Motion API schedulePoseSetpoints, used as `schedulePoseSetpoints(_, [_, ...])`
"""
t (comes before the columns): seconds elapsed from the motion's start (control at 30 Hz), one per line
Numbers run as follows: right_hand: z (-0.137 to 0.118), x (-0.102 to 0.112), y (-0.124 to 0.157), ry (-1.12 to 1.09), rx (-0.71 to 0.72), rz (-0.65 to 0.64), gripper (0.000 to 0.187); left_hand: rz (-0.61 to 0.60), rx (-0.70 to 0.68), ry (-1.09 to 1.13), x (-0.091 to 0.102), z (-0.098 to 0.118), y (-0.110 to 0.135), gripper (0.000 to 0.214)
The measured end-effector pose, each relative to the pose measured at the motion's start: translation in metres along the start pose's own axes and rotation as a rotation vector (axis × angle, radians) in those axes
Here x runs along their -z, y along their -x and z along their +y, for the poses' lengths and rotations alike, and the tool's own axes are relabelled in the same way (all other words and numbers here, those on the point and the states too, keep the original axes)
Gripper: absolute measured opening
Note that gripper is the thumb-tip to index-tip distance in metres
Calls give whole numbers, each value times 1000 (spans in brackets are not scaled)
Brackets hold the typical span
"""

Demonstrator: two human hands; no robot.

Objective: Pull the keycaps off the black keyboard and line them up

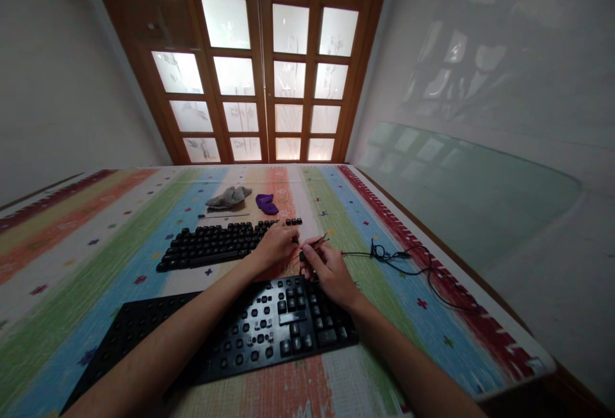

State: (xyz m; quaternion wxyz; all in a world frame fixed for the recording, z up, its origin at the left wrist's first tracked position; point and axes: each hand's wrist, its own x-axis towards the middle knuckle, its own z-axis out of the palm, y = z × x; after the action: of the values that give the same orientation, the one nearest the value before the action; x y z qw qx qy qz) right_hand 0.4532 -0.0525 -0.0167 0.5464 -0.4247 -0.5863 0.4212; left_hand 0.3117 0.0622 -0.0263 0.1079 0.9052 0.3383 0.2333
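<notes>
A black keyboard (240,328) lies nearest me, with bare switch posts across its left and middle and keycaps still seated toward its right end. Above its back edge, my right hand (329,271) is closed around a thin wire tool (325,237) whose fine prongs stick out past the fingers. A small black keycap (302,256) shows at its fingertips. My left hand (277,245) is beside it, fingers pinched on what looks like another small black keycap (295,240), partly hidden. Loose black keycaps (211,243) stand in rows behind the keyboard.
A grey cloth (229,198) and a purple cloth (266,203) lie beyond the keycap rows, with a thin stick (223,216) in front of the grey one. A black cable (413,271) trails right across the striped tablecloth (384,213). A wall borders the right side.
</notes>
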Motion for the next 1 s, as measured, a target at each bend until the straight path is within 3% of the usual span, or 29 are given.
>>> schedulePoseSetpoints(0.47, [-5,3,-1,26,8,14,35,82,86,-144,1,-12,-12,13])
schedulePoseSetpoints(1.0, [-3,3,0,59,11,0,34,106,99,-148,0,-21,-18,10])
